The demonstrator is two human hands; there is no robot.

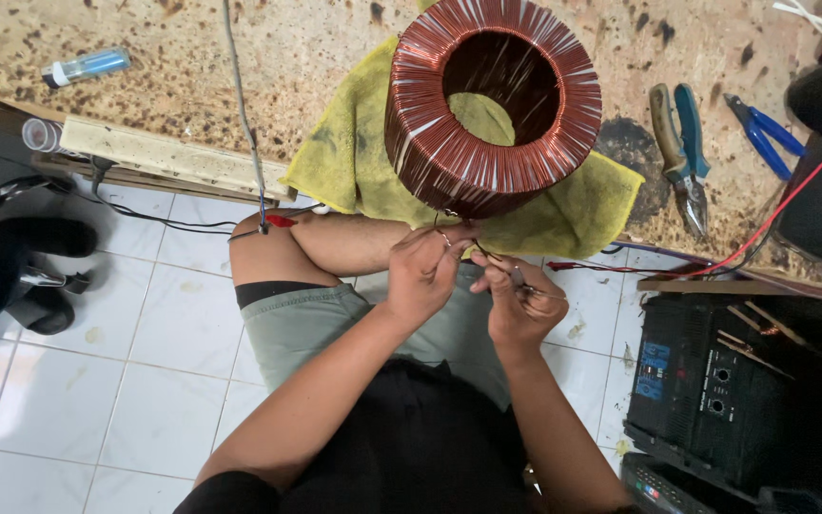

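thin copper wire (pixel 480 251) from the big copper coil (pixel 493 105) on yellow cloth (pixel 344 171), left hand (pixel 425 271) pinching the wire, right hand (pixel 520 303) closed on a small metal tool (pixel 518 278), pliers (pixel 679 152) well apart

Labels and small packages around the workbench

A small clear tube with a blue label (pixel 88 66) is lying on its side on the stained bench top at the upper left, well apart from everything else listed here. A clear round container with a pale lid (pixel 41 135) is sitting at the bench's left edge, just below that tube. At the lower right, a black equipment box (pixel 715 390) is standing on the floor, and a blue rectangular label (pixel 654 370) is showing on its left part, beside two round sockets. No signs or lit screens are showing.
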